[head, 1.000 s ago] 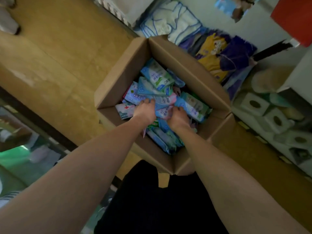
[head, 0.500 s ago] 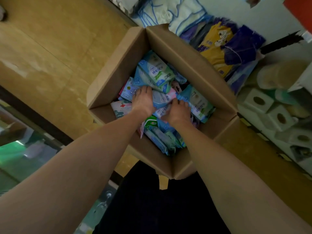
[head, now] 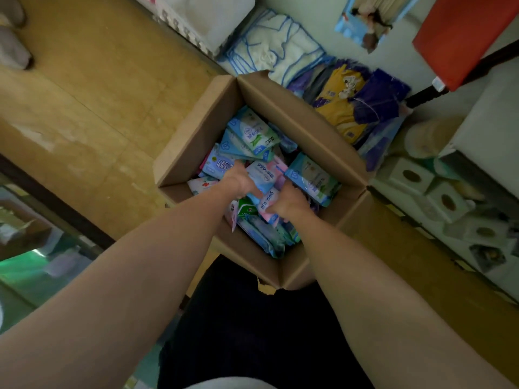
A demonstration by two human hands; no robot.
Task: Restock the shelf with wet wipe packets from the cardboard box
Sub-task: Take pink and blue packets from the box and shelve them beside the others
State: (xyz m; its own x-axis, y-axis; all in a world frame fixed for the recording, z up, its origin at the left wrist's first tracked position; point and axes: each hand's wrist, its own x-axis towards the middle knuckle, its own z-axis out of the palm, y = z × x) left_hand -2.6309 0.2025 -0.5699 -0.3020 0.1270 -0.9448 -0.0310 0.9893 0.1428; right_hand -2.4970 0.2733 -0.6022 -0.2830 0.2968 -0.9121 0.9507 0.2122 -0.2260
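A worn yellow-brown floor [head: 84,102] fills the left of the view, and an open cardboard box [head: 193,141] stands on it, flaps up. Beyond the box's far corner lie a white quilted bundle with blue piping [head: 275,49] and purple-and-yellow packs [head: 356,105]; to the box's right, a low shelf [head: 477,248] holds white tissue boxes [head: 412,178] with oval openings.

The box is heaped with wet wipe packets [head: 252,133] in blue, green and pink. Most print is too blurred to read, but "999" shows on a pink and white packet [head: 268,200] near the box's middle, and "10" on a blue packet toward its far side.

Both bare forearms reach down into the box from its near corner. The left hand [head: 241,178] is curled over the packets at the middle of the heap, fingers tucked under a pale blue one. The right hand [head: 292,202] sits just beside it, fingers curled round the "999" packet, pinching its edge.
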